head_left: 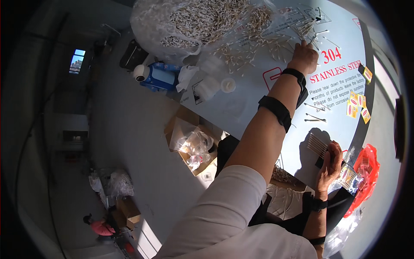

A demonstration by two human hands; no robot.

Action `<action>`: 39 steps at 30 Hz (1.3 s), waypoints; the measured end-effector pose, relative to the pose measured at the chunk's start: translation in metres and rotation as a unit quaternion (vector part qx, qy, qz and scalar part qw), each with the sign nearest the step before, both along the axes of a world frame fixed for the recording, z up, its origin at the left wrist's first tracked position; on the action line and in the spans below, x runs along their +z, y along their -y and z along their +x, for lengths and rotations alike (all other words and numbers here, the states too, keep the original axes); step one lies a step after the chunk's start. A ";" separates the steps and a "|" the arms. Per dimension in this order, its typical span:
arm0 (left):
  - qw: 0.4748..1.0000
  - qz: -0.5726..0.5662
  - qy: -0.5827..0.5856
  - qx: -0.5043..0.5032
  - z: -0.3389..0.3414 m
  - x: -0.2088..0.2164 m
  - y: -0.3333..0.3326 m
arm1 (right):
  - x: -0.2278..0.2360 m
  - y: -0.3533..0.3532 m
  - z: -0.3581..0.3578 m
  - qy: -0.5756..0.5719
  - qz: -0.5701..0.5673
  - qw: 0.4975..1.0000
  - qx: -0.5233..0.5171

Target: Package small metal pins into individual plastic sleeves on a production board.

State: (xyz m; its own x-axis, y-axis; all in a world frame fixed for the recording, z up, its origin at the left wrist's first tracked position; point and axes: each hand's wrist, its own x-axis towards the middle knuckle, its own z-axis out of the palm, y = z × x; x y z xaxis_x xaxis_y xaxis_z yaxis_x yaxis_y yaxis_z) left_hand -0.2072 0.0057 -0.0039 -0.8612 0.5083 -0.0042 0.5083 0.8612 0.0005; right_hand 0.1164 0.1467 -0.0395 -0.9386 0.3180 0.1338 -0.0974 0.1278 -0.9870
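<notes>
At the far side of the table, my left hand (305, 59) reaches into a loose cluster of cotton swabs (305, 28). Its fingers are bent and pinched together on swabs there, partly hidden by the hand itself. My right hand (330, 166), closer to my body at the near edge, is closed on a flat row of cotton swabs (318, 145) with the sticks side by side. A dark patch lies under their lower ends; I cannot make out what it is. Between the hands, a few single swabs (315, 118) lie on the printed tabletop (254, 108).
A large clear bag of swabs (207, 21) spills across the back. Left of it stand a blue-and-white container (160, 77) and a clear plastic jar (208, 88). Yellow labels (352, 103) and a red bag (366, 168) are at right. An open carton (189, 144) sits below; a person (102, 227) is far left.
</notes>
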 end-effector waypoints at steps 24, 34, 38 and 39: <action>0.863 0.500 -0.071 0.011 0.193 -0.020 0.013 | -0.012 -0.004 -0.001 -0.058 -0.069 0.996 0.002; 0.820 0.526 0.224 -0.024 0.204 -0.032 0.013 | 0.007 0.000 -0.008 -0.005 -0.170 0.982 -0.084; 0.780 0.607 0.147 0.031 0.206 -0.034 0.023 | 0.011 0.003 -0.020 -0.043 -0.169 0.982 -0.072; 0.816 0.564 0.128 0.010 0.208 -0.034 0.025 | 0.009 0.004 -0.027 -0.050 -0.178 0.981 -0.054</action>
